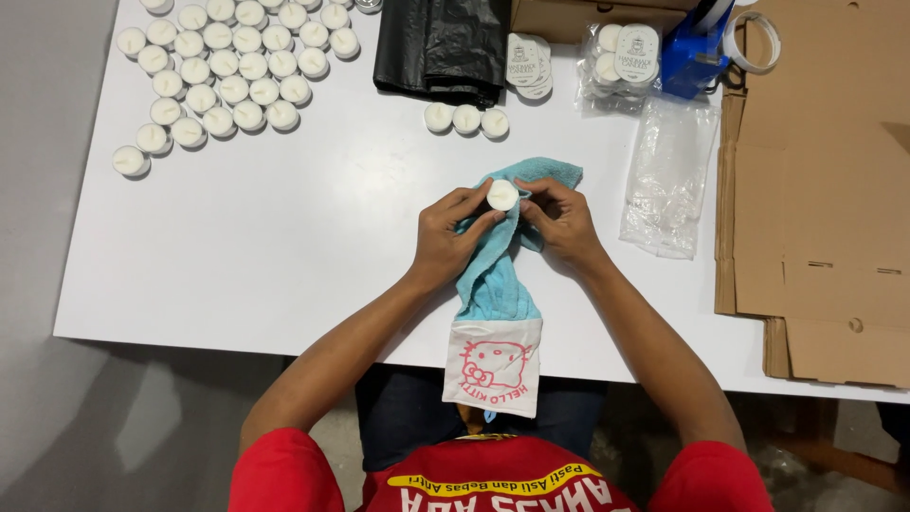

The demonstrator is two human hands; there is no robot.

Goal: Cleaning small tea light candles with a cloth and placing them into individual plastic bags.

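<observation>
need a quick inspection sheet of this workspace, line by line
surface: white table, bare in the middle, things along the far edge and right side
job's things: one small white tealight candle held over a blue cloth that hangs off the near edge
clutter: a large group of tealights far left, three loose tealights, black plastic bag, clear bags, flat cardboard, tape roll
hands: left hand and right hand both grip the candle with the cloth between them
cables: nothing seen
surroundings: grey floor; no other person in view
</observation>
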